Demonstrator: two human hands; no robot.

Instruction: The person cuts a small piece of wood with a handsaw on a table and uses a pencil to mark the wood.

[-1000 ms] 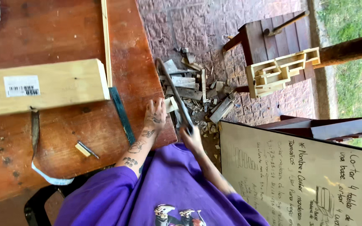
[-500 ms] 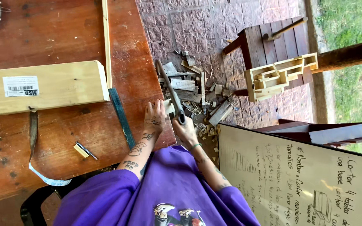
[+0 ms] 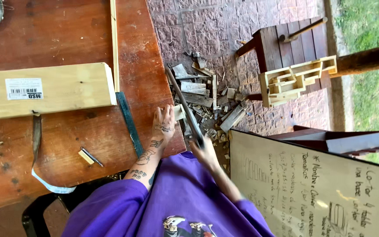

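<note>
Head view: I see the left hand (image 3: 164,124) pinning a small wood piece (image 3: 179,112) at the table's (image 3: 66,35) right edge, the right hand (image 3: 203,149) gripping a handsaw (image 3: 184,105). Risk, I judge — blade skipping toward the fingers, since the piece overhangs unclamped.

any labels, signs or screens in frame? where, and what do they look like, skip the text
Sticker label: on the pale wooden block lying on the reddish table; small white rectangle with a black barcode.
Whiteboard: lower right, beside the person's right hand; large white panel, dark edge, black handwriting and small sketches.
Shirt print: bottom edge, on the purple shirt; small multicoloured graphic.
No screens.
</note>
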